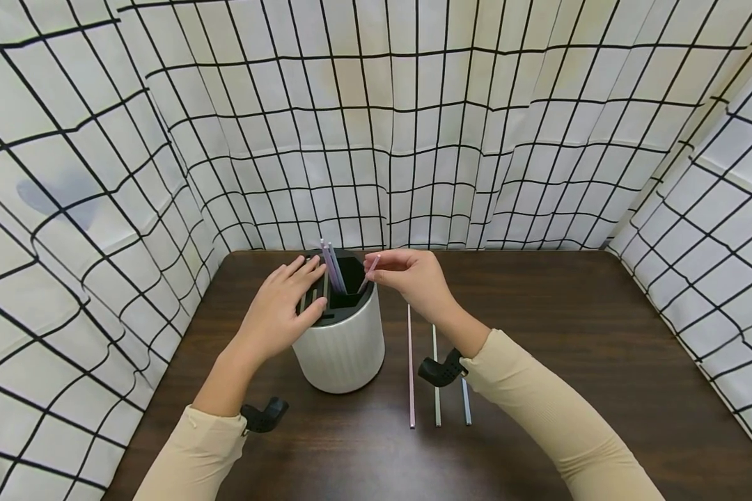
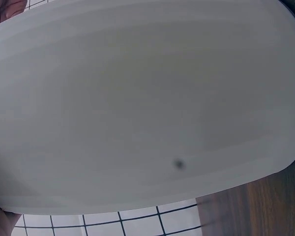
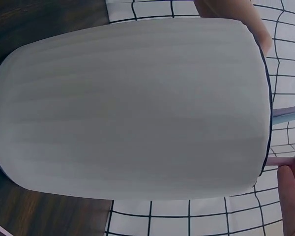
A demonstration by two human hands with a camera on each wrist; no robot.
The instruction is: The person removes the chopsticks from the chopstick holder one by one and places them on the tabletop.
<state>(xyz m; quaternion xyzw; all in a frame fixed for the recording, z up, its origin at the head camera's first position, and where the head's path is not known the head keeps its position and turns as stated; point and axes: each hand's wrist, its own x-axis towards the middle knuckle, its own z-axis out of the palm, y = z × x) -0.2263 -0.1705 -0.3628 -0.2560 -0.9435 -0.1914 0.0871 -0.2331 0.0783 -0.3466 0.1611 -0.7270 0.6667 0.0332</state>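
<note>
A white ribbed holder (image 1: 341, 358) with a black slotted top stands upright on the table. My left hand (image 1: 278, 306) rests on the left of its top, fingers spread over the slots. Above the right side of the opening, my right hand (image 1: 416, 278) pinches a pink chopstick (image 1: 370, 272) between thumb and fingers, its lower end reaching into the opening and hidden there. Purple and blue chopsticks (image 1: 333, 268) stand in the same opening. In the right wrist view, the pinched chopstick (image 3: 281, 161) shows just past the holder's rim. The holder's wall (image 2: 137, 108) fills most of the left wrist view.
To the right of the holder, a pink chopstick (image 1: 411, 376), a pale green one (image 1: 437, 407) and a blue one (image 1: 466, 403) lie on the dark wooden table (image 1: 570, 334). My right forearm partly covers them. A white curtain (image 1: 439, 125) with black grid lines surrounds the table.
</note>
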